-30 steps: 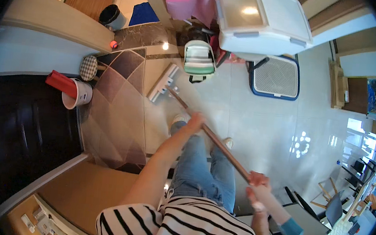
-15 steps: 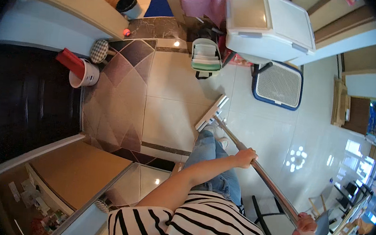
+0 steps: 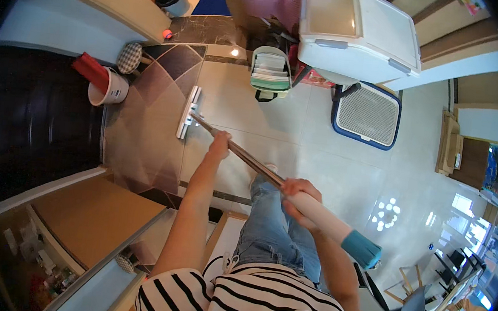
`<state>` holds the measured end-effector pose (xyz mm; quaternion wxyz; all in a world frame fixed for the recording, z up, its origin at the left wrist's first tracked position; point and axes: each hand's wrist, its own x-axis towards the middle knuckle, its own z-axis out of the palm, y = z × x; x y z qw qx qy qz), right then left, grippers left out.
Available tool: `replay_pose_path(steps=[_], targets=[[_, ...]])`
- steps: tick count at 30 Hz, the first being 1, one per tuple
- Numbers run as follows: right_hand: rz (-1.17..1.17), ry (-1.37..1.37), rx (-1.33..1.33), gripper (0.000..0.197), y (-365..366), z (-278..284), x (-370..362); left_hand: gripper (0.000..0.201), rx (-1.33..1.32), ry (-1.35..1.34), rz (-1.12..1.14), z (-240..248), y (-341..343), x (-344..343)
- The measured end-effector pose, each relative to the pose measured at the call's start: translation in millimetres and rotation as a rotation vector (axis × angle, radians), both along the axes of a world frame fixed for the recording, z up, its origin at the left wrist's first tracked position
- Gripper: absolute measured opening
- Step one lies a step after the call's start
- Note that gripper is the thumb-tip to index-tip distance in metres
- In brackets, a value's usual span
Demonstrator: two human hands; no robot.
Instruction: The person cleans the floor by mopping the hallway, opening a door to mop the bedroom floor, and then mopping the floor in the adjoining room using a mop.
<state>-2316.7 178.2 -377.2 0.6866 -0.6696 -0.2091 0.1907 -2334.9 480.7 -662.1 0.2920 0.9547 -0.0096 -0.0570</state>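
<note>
A flat-headed sponge mop point(image 3: 254, 163) slants across the view in both my hands. My left hand point(image 3: 220, 144) is closed round the metal pole, nearer the head. Higher up the handle, my right hand point(image 3: 301, 200) wraps the pale grip, whose teal end point(image 3: 362, 248) sticks out past it. The white mop head point(image 3: 189, 112) lies at the right border of the patterned mat point(image 3: 151, 110). Whether it rests on the mat's edge or only on the tiles beside it, I cannot tell.
A white bucket point(image 3: 109, 89) with a red object in it and a checkered stool point(image 3: 130, 58) stand by the dark door point(image 3: 37, 117). Ahead are an open bag point(image 3: 271, 76), a white lidded bin point(image 3: 386, 37) and a blue-rimmed grate tray point(image 3: 365, 114). A cabinet point(image 3: 99, 219) is at lower left.
The mop head has swept left from the tiles before my feet to the mat's edge. Both hands have moved left and forward with it, still gripping the handle.
</note>
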Motion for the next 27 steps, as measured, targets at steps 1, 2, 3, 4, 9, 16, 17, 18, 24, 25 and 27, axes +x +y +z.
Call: replay_pose_path(steps=[1,2,3,4,9,16,17,18,24,25,27], targets=[[-0.023,0.081,0.074,0.028,2.5,-0.8,2.9,0.018,-0.068,-0.003,0.076,5.1,-6.1,7.2],[-0.043,0.166,0.150,0.028,-3.6,1.1,1.7,0.018,-0.134,0.001,0.156,9.1,-17.1,8.8],[-0.064,0.167,0.138,0.028,-18.4,9.5,0.8,0.018,-0.148,0.006,0.136,12.3,-35.3,10.9],[-0.064,0.120,0.053,0.027,-36.5,23.3,0.6,0.017,-0.161,0.058,0.093,15.1,-52.1,6.7],[-0.192,0.129,-0.114,0.026,-181.2,60.0,-7.4,0.014,-0.267,-0.057,0.028,35.2,-222.7,2.2],[-0.560,0.055,-0.081,0.026,-323.9,116.3,-12.2,0.010,-0.486,-0.092,-0.161,79.0,-427.4,69.8],[-0.627,0.018,-0.092,0.026,-337.6,117.1,-16.2,0.011,-0.551,-0.097,-0.207,76.8,-445.5,81.8],[-0.649,0.010,-0.049,0.027,-353.1,108.8,-24.9,0.011,-0.505,-0.082,-0.267,74.0,-461.7,92.2],[-0.828,0.148,-0.134,0.029,-412.4,86.0,-100.4,0.009,-0.276,0.118,-0.442,58.4,-526.3,61.3],[-0.830,0.165,-0.131,0.029,-420.7,85.6,-114.6,0.009,-0.297,0.094,-0.449,51.8,-532.7,44.0],[-0.878,0.207,-0.131,0.029,-433.9,92.5,-149.1,0.008,-0.307,0.132,-0.449,57.3,-551.0,2.2]])
